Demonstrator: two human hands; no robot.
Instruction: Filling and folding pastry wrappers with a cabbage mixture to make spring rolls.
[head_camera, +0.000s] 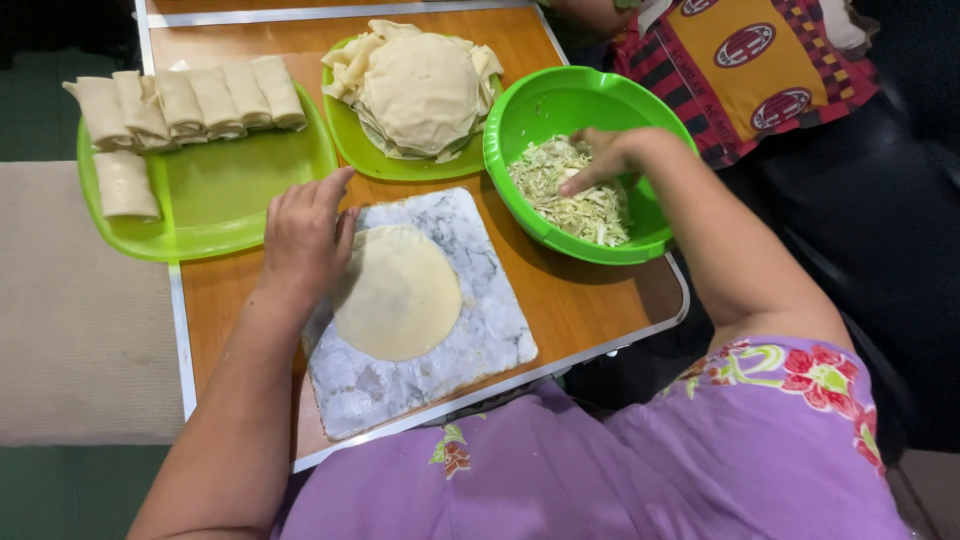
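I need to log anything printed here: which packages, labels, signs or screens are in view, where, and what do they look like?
No packages, signs or screens in view.
Round badges: printed on another person's garment, top right beyond the green bowl; oval, red and dark with white rims, on yellow and red fabric.

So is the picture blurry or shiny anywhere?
Head view: mostly sharp and evenly lit; soft glare on the green tray and green bowl; the right hand in the shredded filling looks slightly blurred; the left hand casts a faint shadow on the marble board.
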